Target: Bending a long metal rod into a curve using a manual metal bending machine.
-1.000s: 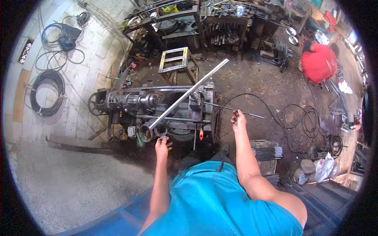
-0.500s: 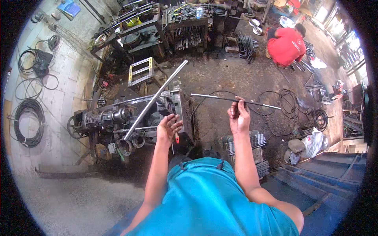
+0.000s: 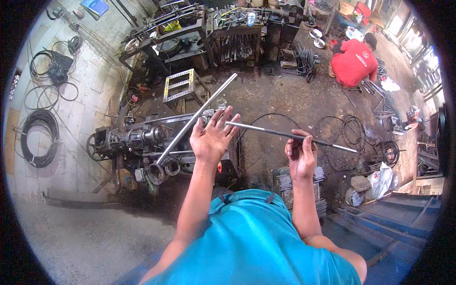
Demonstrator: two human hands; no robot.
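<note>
A thin metal rod (image 3: 268,130), bright at both ends and darker along its middle, is pinched in the fingers of my right hand (image 3: 301,159). It slants slightly down to the right. Close to the rod's left end, my left hand (image 3: 212,140) is spread with nothing in its grip; whether a finger touches the tip I cannot tell. Past that hand, a longer pale metal pipe (image 3: 180,135) slants over the machine (image 3: 137,137), which looks like a lathe, and the hand hides part of both.
Below my right forearm, bundled short rods (image 3: 306,178) are stacked. Black cable (image 3: 349,135) coils on the floor at right. A metal stool frame (image 3: 179,87) stands beyond the machine. Tools cover a far workbench (image 3: 237,28). At far right a person in red (image 3: 354,64) squats beside rods.
My left hand has risen and moved right, its fingers spreading close to the rod's left end. My right hand still holds the rod, which sits a little lower and farther right in view.
</note>
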